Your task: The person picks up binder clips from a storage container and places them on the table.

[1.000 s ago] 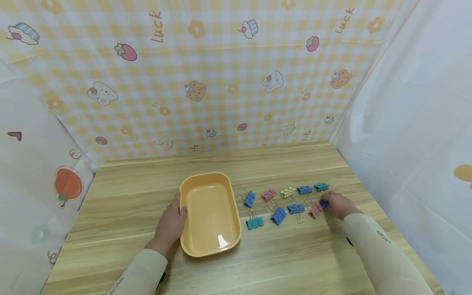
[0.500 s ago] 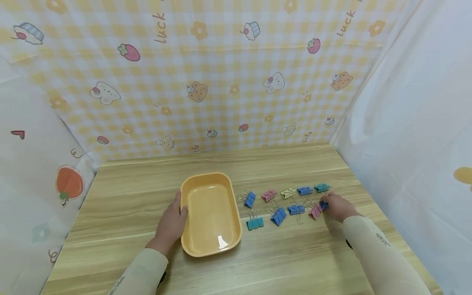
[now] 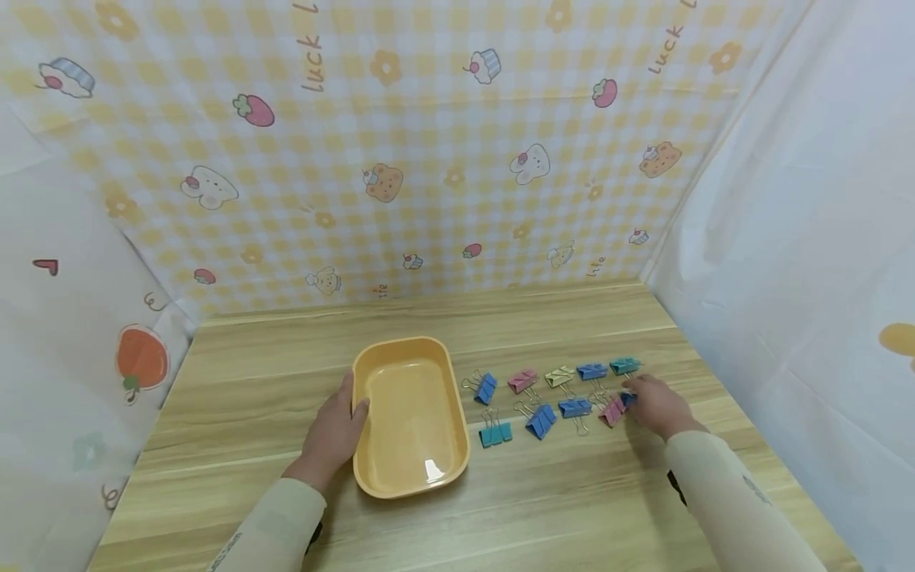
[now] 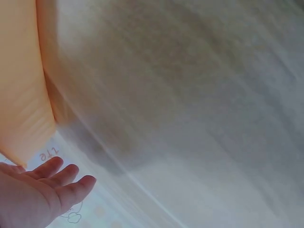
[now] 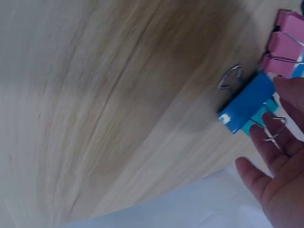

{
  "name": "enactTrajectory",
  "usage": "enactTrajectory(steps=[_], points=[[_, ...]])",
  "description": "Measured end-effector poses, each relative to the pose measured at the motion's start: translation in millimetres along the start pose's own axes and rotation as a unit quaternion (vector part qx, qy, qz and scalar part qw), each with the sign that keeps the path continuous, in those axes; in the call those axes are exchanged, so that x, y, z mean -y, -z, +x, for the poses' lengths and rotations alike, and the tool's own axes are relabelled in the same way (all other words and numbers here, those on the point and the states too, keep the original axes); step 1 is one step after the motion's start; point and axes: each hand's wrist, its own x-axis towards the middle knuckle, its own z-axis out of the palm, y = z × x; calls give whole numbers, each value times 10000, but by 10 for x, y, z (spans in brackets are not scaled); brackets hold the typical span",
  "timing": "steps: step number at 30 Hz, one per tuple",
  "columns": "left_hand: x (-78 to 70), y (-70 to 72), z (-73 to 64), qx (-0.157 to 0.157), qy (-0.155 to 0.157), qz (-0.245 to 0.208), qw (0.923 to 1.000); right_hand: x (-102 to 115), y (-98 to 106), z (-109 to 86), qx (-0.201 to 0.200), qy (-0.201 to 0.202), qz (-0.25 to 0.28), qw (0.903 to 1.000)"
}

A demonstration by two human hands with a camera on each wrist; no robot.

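Observation:
My left hand (image 3: pixel 334 429) holds the left side of a yellow-orange plastic tray (image 3: pixel 463 405), thumb over its rim and fingers along the outside wall. The left wrist view shows three fingers (image 4: pixel 71 187) extended beside the tray's wall (image 4: pixel 23 85). At the right end of the clip rows, my right hand (image 3: pixel 659 405) pinches a blue binder clip (image 5: pixel 249 102), its thumb at the clip's end and its fingers by a wire handle. A pink binder clip (image 3: pixel 612 411) lies right beside it, and a teal binder clip (image 3: pixel 625 365) just behind.
Several more binder clips lie in two rows between tray and right hand, among them a yellow one (image 3: pixel 560 376), a blue one (image 3: pixel 541 421) and a teal one (image 3: pixel 496 433). A checked curtain (image 3: pixel 457 159) hangs behind the wooden table (image 3: pixel 543 508); white cloth (image 3: pixel 801 262) closes the right side.
My right hand has shifted slightly at the blue clip. My left hand stays at the tray; the whole head view has drifted a little. The other clips keep their places.

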Motion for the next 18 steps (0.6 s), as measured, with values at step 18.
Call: enactTrajectory(steps=[18], points=[[-125,308,-135,-285,-264,1185,9922,842,263,66,-1044,-51,59,9945]])
